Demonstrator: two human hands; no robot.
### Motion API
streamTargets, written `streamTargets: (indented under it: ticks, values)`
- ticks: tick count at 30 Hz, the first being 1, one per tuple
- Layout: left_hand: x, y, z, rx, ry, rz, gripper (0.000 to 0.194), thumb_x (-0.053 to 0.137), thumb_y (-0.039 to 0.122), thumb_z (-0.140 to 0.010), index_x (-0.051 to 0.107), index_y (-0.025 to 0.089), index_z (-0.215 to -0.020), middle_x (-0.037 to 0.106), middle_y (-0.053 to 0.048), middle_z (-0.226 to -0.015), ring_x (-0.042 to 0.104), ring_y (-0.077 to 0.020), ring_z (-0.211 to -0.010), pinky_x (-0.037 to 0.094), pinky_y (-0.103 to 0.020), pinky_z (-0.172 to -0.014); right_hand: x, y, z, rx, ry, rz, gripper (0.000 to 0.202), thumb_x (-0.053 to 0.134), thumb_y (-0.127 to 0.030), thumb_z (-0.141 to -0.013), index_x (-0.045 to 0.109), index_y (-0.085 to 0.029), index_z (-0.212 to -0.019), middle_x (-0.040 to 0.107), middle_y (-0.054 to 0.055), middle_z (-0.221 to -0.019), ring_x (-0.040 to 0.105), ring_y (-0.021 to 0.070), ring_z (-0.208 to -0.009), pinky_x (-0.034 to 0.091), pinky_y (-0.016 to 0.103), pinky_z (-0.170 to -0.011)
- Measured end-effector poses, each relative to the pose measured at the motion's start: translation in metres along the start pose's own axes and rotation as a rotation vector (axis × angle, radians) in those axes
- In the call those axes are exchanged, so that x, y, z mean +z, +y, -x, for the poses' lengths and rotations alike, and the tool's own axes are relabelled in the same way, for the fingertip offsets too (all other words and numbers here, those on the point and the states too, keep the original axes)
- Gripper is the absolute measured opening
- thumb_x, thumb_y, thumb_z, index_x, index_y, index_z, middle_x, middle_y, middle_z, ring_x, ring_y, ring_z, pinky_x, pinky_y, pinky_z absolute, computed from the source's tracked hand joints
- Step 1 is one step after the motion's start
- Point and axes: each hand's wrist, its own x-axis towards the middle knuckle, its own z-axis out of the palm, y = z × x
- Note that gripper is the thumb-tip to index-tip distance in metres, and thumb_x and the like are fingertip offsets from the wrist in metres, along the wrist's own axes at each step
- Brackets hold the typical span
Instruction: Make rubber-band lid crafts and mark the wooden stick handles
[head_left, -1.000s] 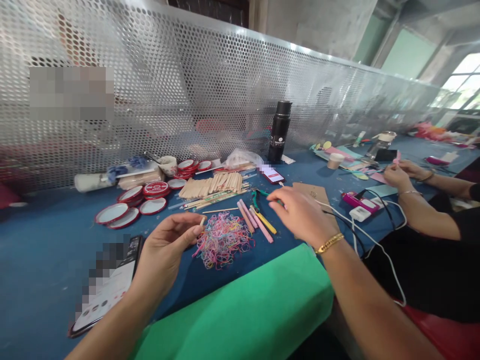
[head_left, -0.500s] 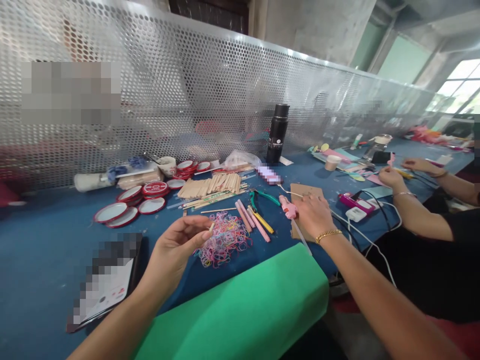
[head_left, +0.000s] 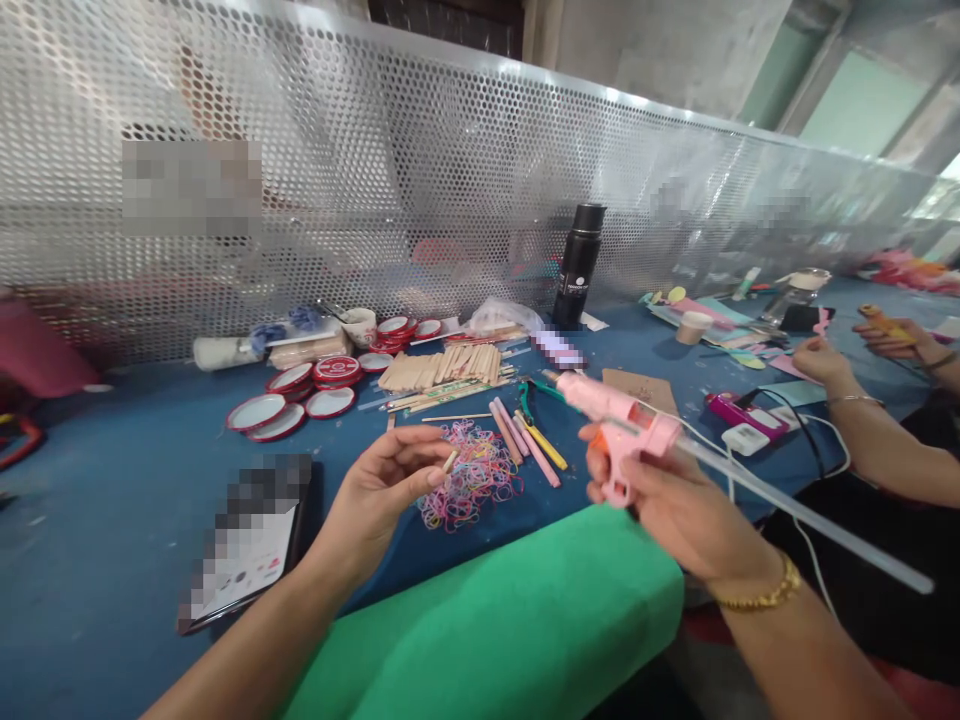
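My right hand (head_left: 660, 500) is wrapped round the handle of a pink hot glue gun (head_left: 622, 425), lifted above the table with its nozzle to the left. A long clear glue stick (head_left: 817, 520) sticks out of its back. Between the thumb and fingers of my left hand (head_left: 390, 480) is a small pale stick piece (head_left: 450, 461). Just behind that hand lies a heap of colourful rubber bands (head_left: 472, 485). Pink and yellow sticks (head_left: 525, 440) lie between my hands, close to green-handled pliers (head_left: 532, 400).
A green block (head_left: 510, 620) lies along the front edge. Wooden sticks (head_left: 442, 368), red-rimmed lids (head_left: 259, 412) and a black bottle (head_left: 581, 265) stand farther back. A phone (head_left: 255, 550) lies left, a purple power strip (head_left: 750, 415) right. A co-worker's hands (head_left: 825, 365) work at the right.
My right hand has picked up the glue gun from the cardboard and raised it toward me. My left hand keeps its pinch on the small piece. The view has swung slightly left.
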Motion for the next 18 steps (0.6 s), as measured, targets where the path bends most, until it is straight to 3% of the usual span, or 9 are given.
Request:
streamTargets:
  ticks: [2, 5, 11, 15, 18]
  values:
    - [0.001, 0.001, 0.001, -0.014, -0.008, 0.024, 0.034, 0.095, 0.019, -0.061, 0.079, 0.023, -0.091, 0.081, -0.001, -0.082, 0.072, -0.0122, -0.074, 0.056, -0.018, -0.066, 0.024, 0.008, 0.016, 0.109, -0.149, -0.223, 0.039, 0.071, -0.054, -0.083, 0.074, -0.026, -0.11, 0.066, 0.01, -0.09, 0.055, 0.0194, -0.067, 0.051, 0.04, -0.068]
    - [0.002, 0.002, 0.002, -0.022, -0.026, 0.051, 0.035, 0.096, 0.02, -0.062, 0.08, 0.023, -0.093, 0.082, -0.001, -0.084, 0.072, -0.0123, -0.076, 0.056, -0.018, -0.068, 0.044, 0.019, 0.03, 0.219, -0.29, -0.365, 0.045, 0.078, -0.056, -0.079, 0.076, -0.025, -0.111, 0.061, 0.006, -0.084, 0.048, 0.0152, -0.064, 0.047, 0.037, -0.069]
    - [-0.002, 0.003, 0.002, -0.004, -0.08, 0.062, 0.037, 0.096, 0.019, -0.062, 0.081, 0.023, -0.096, 0.081, 0.0, -0.084, 0.071, -0.011, -0.073, 0.056, -0.018, -0.07, 0.039, 0.032, 0.038, 0.197, -0.416, -0.29, 0.046, 0.059, -0.057, -0.096, 0.068, -0.021, -0.122, 0.064, 0.008, -0.093, 0.055, 0.0144, -0.072, 0.038, 0.03, -0.065]
    - [-0.004, 0.002, 0.002, 0.009, -0.115, 0.053, 0.037, 0.096, 0.023, -0.064, 0.081, 0.024, -0.098, 0.082, -0.001, -0.085, 0.071, -0.0105, -0.076, 0.055, -0.016, -0.073, 0.039, 0.027, 0.041, 0.172, -0.411, -0.135, 0.047, 0.046, -0.056, -0.102, 0.065, -0.017, -0.119, 0.065, 0.009, -0.092, 0.055, 0.0144, -0.075, 0.038, 0.029, -0.067]
    - [-0.003, 0.003, 0.002, 0.017, -0.147, 0.051, 0.036, 0.095, 0.024, -0.065, 0.081, 0.024, -0.099, 0.082, 0.0, -0.086, 0.072, -0.0103, -0.077, 0.055, -0.016, -0.074, 0.043, 0.021, 0.041, 0.186, -0.375, -0.148, 0.045, 0.05, -0.058, -0.1, 0.065, -0.016, -0.111, 0.063, 0.009, -0.098, 0.055, 0.0144, -0.078, 0.042, 0.028, -0.069]
